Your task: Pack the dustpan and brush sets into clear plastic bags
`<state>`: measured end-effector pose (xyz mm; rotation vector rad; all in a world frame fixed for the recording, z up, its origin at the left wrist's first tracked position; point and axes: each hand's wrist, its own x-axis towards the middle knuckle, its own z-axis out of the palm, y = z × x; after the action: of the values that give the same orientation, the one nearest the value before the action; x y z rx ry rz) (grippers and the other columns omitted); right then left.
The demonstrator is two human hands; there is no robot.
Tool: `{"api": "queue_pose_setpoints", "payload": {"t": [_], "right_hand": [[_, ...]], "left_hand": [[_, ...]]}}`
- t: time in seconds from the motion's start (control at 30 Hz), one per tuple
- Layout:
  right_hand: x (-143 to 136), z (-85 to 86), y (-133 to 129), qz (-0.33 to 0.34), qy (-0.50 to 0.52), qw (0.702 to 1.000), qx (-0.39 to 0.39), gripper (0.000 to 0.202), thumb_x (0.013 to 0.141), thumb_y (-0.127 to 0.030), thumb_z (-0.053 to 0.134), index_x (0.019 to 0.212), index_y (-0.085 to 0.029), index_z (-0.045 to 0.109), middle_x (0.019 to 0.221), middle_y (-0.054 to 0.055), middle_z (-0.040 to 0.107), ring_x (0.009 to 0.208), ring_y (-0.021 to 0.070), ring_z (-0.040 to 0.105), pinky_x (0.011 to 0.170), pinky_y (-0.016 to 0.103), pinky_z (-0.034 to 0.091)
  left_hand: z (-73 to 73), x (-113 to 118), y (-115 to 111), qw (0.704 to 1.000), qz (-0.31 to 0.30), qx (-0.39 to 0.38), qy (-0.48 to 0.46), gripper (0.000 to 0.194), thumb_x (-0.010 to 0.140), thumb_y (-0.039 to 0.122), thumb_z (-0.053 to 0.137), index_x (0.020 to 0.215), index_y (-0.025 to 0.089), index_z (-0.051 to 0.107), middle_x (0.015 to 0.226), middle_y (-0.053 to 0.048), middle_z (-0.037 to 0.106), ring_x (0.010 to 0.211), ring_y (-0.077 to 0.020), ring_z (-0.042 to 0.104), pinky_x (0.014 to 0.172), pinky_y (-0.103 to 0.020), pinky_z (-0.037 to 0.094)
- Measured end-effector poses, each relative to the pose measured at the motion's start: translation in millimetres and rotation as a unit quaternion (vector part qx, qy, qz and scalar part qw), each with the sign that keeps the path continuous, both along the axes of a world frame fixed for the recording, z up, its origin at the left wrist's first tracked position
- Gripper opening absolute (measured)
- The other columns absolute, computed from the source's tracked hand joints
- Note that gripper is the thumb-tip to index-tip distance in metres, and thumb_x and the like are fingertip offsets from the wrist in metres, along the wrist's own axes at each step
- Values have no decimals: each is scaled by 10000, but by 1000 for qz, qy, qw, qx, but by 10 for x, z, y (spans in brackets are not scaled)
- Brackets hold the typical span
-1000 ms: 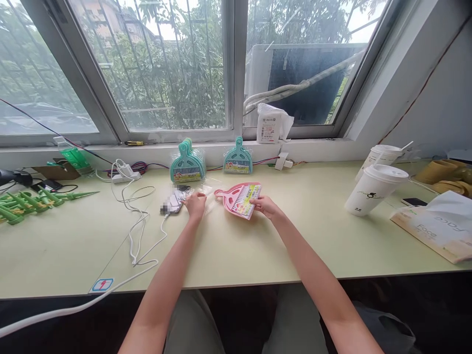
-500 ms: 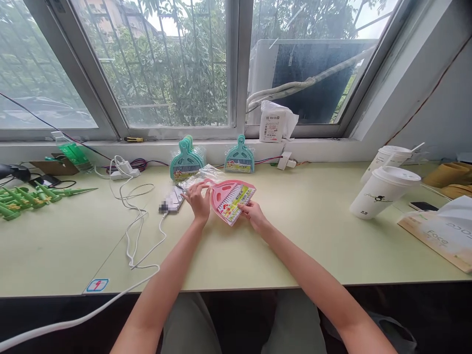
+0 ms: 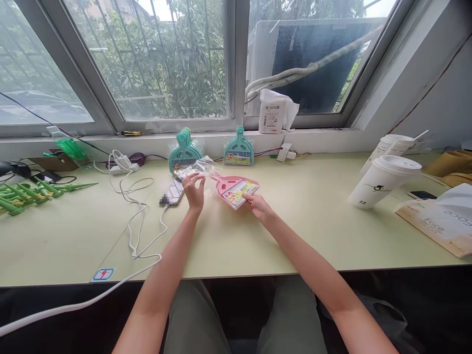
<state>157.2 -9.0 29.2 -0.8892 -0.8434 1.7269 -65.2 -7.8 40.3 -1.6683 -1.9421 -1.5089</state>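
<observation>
A pink mini dustpan [image 3: 222, 185] with a brush and a yellow-green label card is held tilted above the table's middle. My right hand [image 3: 259, 207] grips its lower right corner, thumb on the card. A clear plastic bag [image 3: 203, 166] spreads around the dustpan's handle end. My left hand [image 3: 194, 192] is closed in a pinch on the bag's left part, beside the handle. Behind, green dustpan sets in clear wrap [image 3: 182, 152] lean upright against the wall, and another green dustpan set [image 3: 239, 147] stands to their right.
A phone [image 3: 173, 192] with a white cable [image 3: 138, 228] lies left of my left hand. Two white cups [image 3: 383, 182] and a tissue pack [image 3: 435, 221] are at the right. Green spiked plastic parts [image 3: 33, 195] lie at the left. A power strip [image 3: 124, 167] sits near the wall.
My left hand has shifted off the dustpan's handle, slightly left, with the bag now stretched between. The dustpan has tilted flatter in my right hand. The view has dipped slightly.
</observation>
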Motion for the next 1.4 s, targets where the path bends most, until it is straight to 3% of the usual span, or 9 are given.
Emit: {"api": "queue_pose_setpoints", "payload": {"t": [0.17, 0.27, 0.4, 0.5, 0.63, 0.93, 1.13, 1.3, 1.4], "right_hand": [[-86, -16, -38, -3, 7, 999, 35, 192, 732, -91, 678, 910, -148, 637, 1074, 90, 700, 1016, 220, 664, 921, 358, 554], [-96, -20, -42, -34, 23, 997, 65, 191, 726, -132, 707, 894, -169, 624, 1073, 73, 693, 1009, 205, 663, 933, 356, 548], [-77, -11, -30, -44, 43, 994, 93, 222, 708, -188, 737, 896, -180, 620, 1067, 60, 693, 1017, 199, 655, 936, 348, 545], [-52, 6, -13, -34, 50, 992, 109, 246, 689, -210, 757, 896, -179, 627, 1056, 58, 698, 1006, 200, 657, 930, 350, 545], [-4, 53, 4, 0, 10, 993, 119, 267, 662, -207, 779, 892, -167, 648, 1026, 69, 709, 969, 217, 668, 900, 373, 558], [40, 99, 37, -58, 0, 990, 126, 266, 693, -206, 764, 909, -189, 609, 1021, 53, 700, 989, 204, 662, 920, 376, 551], [65, 128, 52, -8, -31, 989, 141, 335, 639, -208, 803, 914, -187, 612, 965, 49, 712, 936, 218, 673, 854, 393, 576], [46, 154, -1, -74, -6, 988, 133, 261, 689, -192, 759, 903, -188, 609, 1009, 52, 703, 984, 210, 661, 886, 367, 564], [51, 154, 1, -84, 8, 988, 130, 235, 706, -167, 730, 907, -185, 610, 1022, 53, 702, 1006, 206, 655, 889, 350, 565]], "left_hand": [[77, 145, -82, 997, -74, 10, 6, 211, 864, 389, 569, 967, 268, 707, 1274, -32, 567, 1245, -228, 465, 1084, -410, 305], [138, 241, -150, 998, -45, 34, -42, 331, 834, 443, 602, 1123, 295, 662, 1481, -20, 350, 1388, -259, 288, 1121, -435, 265], [151, 267, -139, 968, -6, 62, -243, 657, 891, 501, 483, 1471, 308, 241, 1572, -71, 130, 1452, -237, 126, 1080, -418, 350], [104, 223, -66, 912, -168, -17, -373, 597, 947, 519, 301, 1480, 269, 200, 1506, -114, 321, 1382, -221, 334, 1019, -388, 430], [46, 197, -21, 834, -350, -88, -417, 612, 894, 463, 457, 1453, 269, 301, 1379, -79, 515, 1211, -220, 541, 966, -371, 484], [154, 376, -192, 752, -470, -194, -419, 684, 798, 417, 631, 1421, 293, 380, 1353, -88, 543, 1183, -282, 556, 888, -409, 530], [105, 416, -178, 733, -472, -195, -449, 591, 817, 430, 623, 1356, 234, 480, 1295, -95, 593, 1188, -288, 557, 968, -401, 485], [103, 575, -274, 685, -509, -271, -446, 549, 819, 409, 632, 1320, 214, 518, 1294, -116, 591, 1154, -301, 583, 957, -453, 492], [92, 730, -308, 667, -535, -231, -464, 497, 847, 375, 601, 1312, 212, 530, 1340, -102, 556, 1223, -287, 533, 1042, -468, 428]]}}
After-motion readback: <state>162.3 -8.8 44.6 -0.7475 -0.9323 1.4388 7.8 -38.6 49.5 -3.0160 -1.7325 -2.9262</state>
